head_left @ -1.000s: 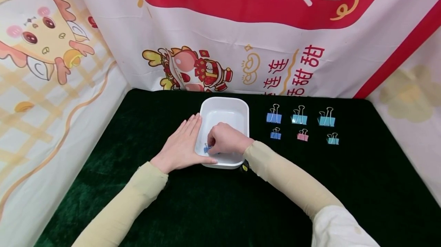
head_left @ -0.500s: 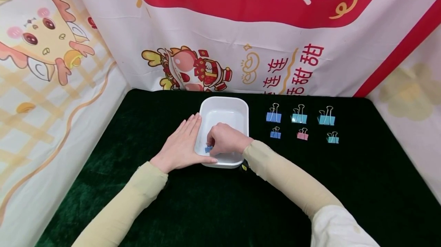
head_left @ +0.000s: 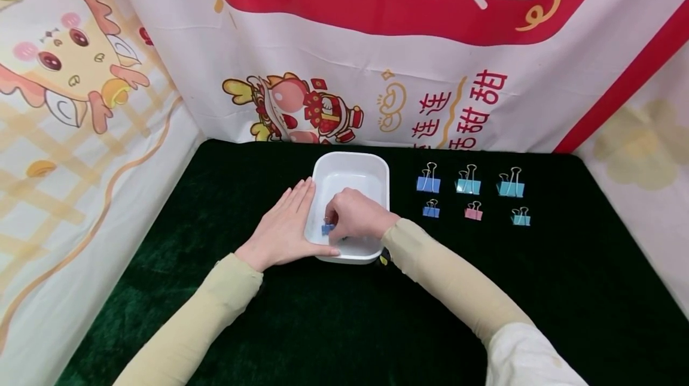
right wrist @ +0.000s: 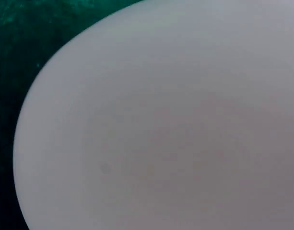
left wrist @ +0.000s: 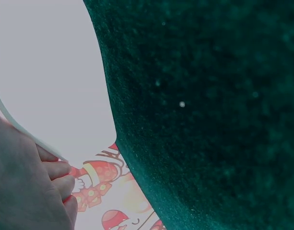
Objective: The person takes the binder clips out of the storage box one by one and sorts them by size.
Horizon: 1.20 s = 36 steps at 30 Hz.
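A white rectangular tray [head_left: 351,166] stands on dark green cloth. Straight fingers of my left hand [head_left: 282,227] lie along its left side, with the thumb across the near left corner. Inside the tray, my right hand [head_left: 357,218] has curled fingers and pinches a small blue binder clip [head_left: 327,229] at its fingertips, low near the left wall. Part of that clip is hidden by the fingers. In the left wrist view, the left hand [left wrist: 29,177] rests against the pale tray wall [left wrist: 51,72]. Only the tray's outside [right wrist: 113,120] fills the right wrist view; no fingers show there.
Right of the tray, binder clips stand in two rows. Behind are a large blue clip [head_left: 428,184] and two large teal ones [head_left: 468,187]; in front are small blue [head_left: 431,212], pink [head_left: 473,213] and teal [head_left: 521,219] clips. A printed curtain [head_left: 377,51] hangs behind.
The small blue clip at the right fingertips has turned and shifted slightly right and up. My left hand and the clips in rows have stayed put.
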Motion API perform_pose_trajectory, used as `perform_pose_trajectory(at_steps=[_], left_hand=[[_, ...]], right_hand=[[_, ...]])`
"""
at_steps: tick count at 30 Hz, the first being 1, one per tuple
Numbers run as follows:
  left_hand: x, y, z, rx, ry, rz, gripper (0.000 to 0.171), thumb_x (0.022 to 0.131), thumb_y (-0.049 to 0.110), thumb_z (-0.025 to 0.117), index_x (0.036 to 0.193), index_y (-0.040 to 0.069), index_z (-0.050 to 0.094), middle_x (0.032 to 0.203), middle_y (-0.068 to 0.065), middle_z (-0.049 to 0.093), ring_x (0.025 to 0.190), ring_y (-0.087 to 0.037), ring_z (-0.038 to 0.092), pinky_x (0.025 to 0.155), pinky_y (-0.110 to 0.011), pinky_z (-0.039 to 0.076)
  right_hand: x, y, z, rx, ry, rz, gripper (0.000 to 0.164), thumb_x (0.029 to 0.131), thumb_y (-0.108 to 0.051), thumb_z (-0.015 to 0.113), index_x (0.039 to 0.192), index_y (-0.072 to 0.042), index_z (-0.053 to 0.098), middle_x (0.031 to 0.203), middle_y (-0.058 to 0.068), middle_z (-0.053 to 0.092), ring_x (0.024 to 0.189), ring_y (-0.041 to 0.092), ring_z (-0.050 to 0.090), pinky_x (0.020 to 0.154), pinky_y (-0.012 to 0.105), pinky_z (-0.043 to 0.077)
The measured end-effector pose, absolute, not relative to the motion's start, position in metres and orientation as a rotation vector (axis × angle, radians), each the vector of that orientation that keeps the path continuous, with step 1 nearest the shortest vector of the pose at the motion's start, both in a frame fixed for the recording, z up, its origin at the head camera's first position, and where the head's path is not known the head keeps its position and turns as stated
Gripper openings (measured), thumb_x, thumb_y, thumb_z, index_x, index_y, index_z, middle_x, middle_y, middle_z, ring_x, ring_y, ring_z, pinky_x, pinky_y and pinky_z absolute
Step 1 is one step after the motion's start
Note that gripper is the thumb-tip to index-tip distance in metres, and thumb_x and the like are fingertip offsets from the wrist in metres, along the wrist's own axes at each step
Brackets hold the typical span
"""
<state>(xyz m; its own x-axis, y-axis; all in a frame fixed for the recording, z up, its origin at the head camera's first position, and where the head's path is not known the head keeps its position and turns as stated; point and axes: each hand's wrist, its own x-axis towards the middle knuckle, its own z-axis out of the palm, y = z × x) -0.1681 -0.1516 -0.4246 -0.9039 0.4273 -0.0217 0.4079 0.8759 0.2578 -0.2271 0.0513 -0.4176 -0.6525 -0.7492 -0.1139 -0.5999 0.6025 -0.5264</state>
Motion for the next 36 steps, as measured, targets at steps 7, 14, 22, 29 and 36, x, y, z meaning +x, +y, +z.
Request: perform_pose_trajectory(at_steps=[7, 14, 22, 29, 36], left_hand=[[-0.169, -0.152, -0.426, 0.657, 2.975, 0.366, 0.135, 0.071, 0.093, 0.056, 0.164, 0.011, 0.003, 0.170, -0.006, 0.001, 0.154, -0.019, -0.001, 0.123, -0.042, 0.004], [-0.169, -0.151, -0.427, 0.642, 2.962, 0.378, 0.134, 0.072, 0.091, 0.058, 0.164, 0.011, 0.003, 0.170, -0.005, 0.000, 0.154, -0.018, -0.001, 0.123, -0.041, 0.004], [-0.168, -0.151, -0.423, 0.643, 2.953, 0.401, 0.134, 0.072, 0.089, 0.061, 0.164, 0.011, 0.003, 0.170, -0.006, 0.001, 0.155, -0.020, 0.001, 0.123, -0.043, 0.005], [-0.168, -0.149, -0.422, 0.621, 2.953, 0.370, 0.138, 0.070, 0.091, 0.060, 0.164, 0.010, 0.000, 0.170, -0.007, -0.001, 0.154, -0.021, 0.000, 0.123, -0.042, 0.004], [-0.169, -0.149, -0.423, 0.621, 2.958, 0.366, 0.138, 0.070, 0.091, 0.060, 0.164, 0.009, 0.001, 0.170, -0.007, 0.000, 0.155, -0.021, 0.000, 0.123, -0.042, 0.003]], right_hand=[[-0.230, 0.061, -0.413, -1.082, 2.539, -0.767, 0.017, 0.083, -0.024, 0.087, 0.095, -0.014, 0.081, 0.077, -0.015, 0.069, 0.072, 0.004, 0.064, 0.071, 0.022, 0.054], [-0.229, 0.080, -0.393, -1.047, 2.561, -0.918, 0.015, 0.082, -0.019, 0.087, 0.095, -0.014, 0.081, 0.079, -0.013, 0.070, 0.073, 0.006, 0.065, 0.071, 0.022, 0.056], [-0.228, 0.109, -0.377, -1.005, 2.570, -1.138, 0.012, 0.082, -0.008, 0.084, 0.092, -0.013, 0.081, 0.082, -0.009, 0.072, 0.073, 0.011, 0.067, 0.069, 0.026, 0.058], [-0.222, 0.131, -0.376, -0.945, 2.583, -1.272, 0.014, 0.083, -0.005, 0.082, 0.095, -0.012, 0.081, 0.088, -0.007, 0.073, 0.078, 0.011, 0.069, 0.071, 0.027, 0.060], [-0.217, 0.162, -0.370, -0.789, 2.614, -1.409, 0.013, 0.084, -0.009, 0.085, 0.094, -0.016, 0.081, 0.091, -0.005, 0.075, 0.078, 0.016, 0.069, 0.071, 0.033, 0.060]])
